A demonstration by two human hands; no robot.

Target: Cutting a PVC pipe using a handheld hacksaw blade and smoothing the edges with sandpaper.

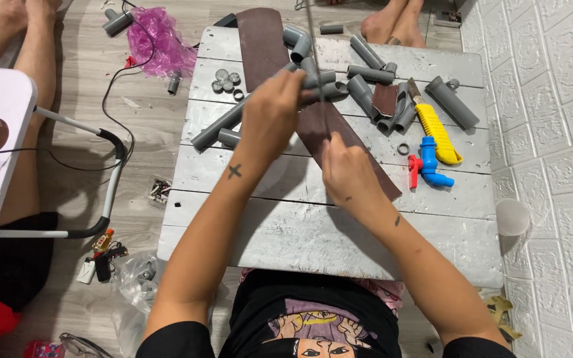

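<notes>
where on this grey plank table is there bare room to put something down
The near planks of the table, between the person's forearms and out to both front corners, are bare. A smaller free strip lies left of the left hand, below the long grey pipe. The far half is crowded: pipe pieces, brown sandpaper strip, yellow utility knife, blue valve.

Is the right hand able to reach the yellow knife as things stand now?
Probably yes, but not at once: the right hand is gripping a thin blade. The yellow knife lies uncovered on the board, with nothing between them.
</notes>
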